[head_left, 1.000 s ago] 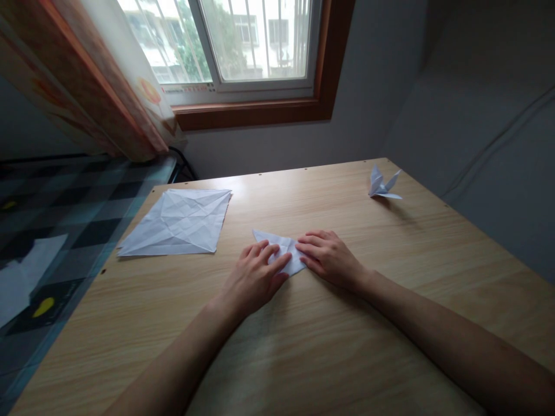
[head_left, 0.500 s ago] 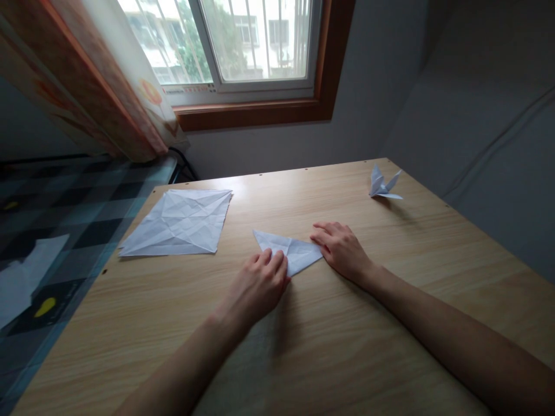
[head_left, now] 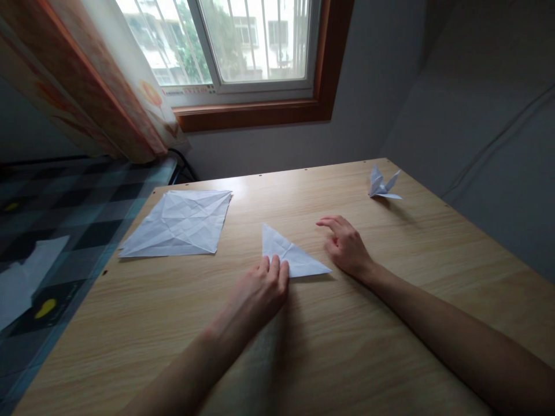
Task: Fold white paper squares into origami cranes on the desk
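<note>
A white sheet of paper folded into a triangle (head_left: 299, 258) lies in front of me, one point up and one towards the right. My left hand (head_left: 262, 286) grips its lower left part, fingers on top; the thumb is hidden. Just right of the paper, apart from its right tip, my right hand (head_left: 347, 245) hovers low over the table with nothing in it. Its index finger reaches out to the left and the other fingers are bent.
Creased white square sheets (head_left: 191, 222) lie on the wooden table (head_left: 173, 323) at the left. A folded paper crane (head_left: 381, 186) stands at the far right. More white paper (head_left: 26, 277) rests on the checked cloth (head_left: 65, 214) beyond the left edge. A window is behind.
The folded triangle has turned clockwise under my left hand, its right tip now lower. My right hand has let go of that tip and lifted off.
</note>
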Available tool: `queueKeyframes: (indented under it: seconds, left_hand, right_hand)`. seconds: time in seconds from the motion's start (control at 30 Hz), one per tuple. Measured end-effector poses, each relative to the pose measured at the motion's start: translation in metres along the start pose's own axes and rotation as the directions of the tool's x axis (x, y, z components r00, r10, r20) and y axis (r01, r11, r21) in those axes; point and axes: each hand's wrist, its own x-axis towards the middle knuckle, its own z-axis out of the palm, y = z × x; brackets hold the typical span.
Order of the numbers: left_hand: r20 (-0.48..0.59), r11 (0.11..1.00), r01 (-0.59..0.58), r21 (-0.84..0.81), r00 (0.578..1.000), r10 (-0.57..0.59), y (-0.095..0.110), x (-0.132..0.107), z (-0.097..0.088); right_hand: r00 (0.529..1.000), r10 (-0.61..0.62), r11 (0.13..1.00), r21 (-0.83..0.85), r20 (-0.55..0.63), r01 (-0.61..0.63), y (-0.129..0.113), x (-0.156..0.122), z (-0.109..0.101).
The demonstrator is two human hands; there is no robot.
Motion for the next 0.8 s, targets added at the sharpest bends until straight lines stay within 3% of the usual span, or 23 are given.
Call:
queueKeyframes:
  seconds: [0.13,0.2,0.27,0.33,0.4,0.43,0.5,0.57,0.63,0.7,0.8]
  left_hand:
    - [-0.023,0.997,0.021,-0.079,0.999,-0.023,-0.005,-0.001,0.000]
    - [-0.111,0.976,0.023,-0.216,0.993,-0.048,-0.011,-0.001,0.004]
    - [-0.264,0.893,0.037,-0.448,0.949,-0.172,-0.018,-0.001,0.008]
    - [-0.340,0.662,0.055,-0.748,0.824,-0.453,-0.024,0.001,0.012]
    - [-0.220,0.280,-0.034,-0.959,0.713,-0.666,-0.028,0.004,0.013]
    - [-0.126,0.085,-0.093,-0.992,0.697,-0.706,-0.029,0.006,0.013]
    - [0.027,-0.204,-0.160,-0.966,0.720,-0.694,-0.028,0.009,0.012]
    - [0.116,-0.356,-0.156,-0.922,0.764,-0.635,-0.025,0.011,0.011]
    - [0.155,-0.411,-0.125,-0.903,0.798,-0.582,-0.020,0.012,0.010]
    - [0.179,-0.430,-0.093,-0.898,0.816,-0.549,-0.015,0.012,0.010]
    - [0.205,-0.441,-0.049,-0.896,0.835,-0.510,-0.010,0.014,0.013]
  right_hand:
    - [1.000,0.001,0.999,0.035,-0.025,0.000,-0.002,0.000,-0.001]
    - [1.000,-0.008,0.999,0.052,-0.029,0.009,-0.003,0.000,-0.002]
    - [1.000,-0.008,0.998,0.069,-0.030,0.010,-0.005,0.000,-0.002]
    - [0.999,0.023,0.995,0.101,-0.041,-0.019,-0.005,0.000,-0.003]
    - [0.994,0.093,0.983,0.165,-0.064,-0.081,-0.003,0.001,-0.002]
    - [0.987,0.144,0.968,0.218,-0.074,-0.125,-0.002,0.002,-0.001]
    - [0.962,0.262,0.906,0.361,-0.069,-0.221,-0.001,0.003,0.000]
    - [0.933,0.360,0.788,0.534,0.003,-0.306,-0.004,0.004,0.001]
    - [0.918,0.372,0.626,0.694,0.135,-0.356,-0.012,0.004,0.001]
    - [0.918,0.286,0.458,0.803,0.274,-0.383,-0.022,0.001,0.000]
    - [0.900,0.141,0.355,0.827,0.414,-0.436,-0.038,-0.004,0.001]
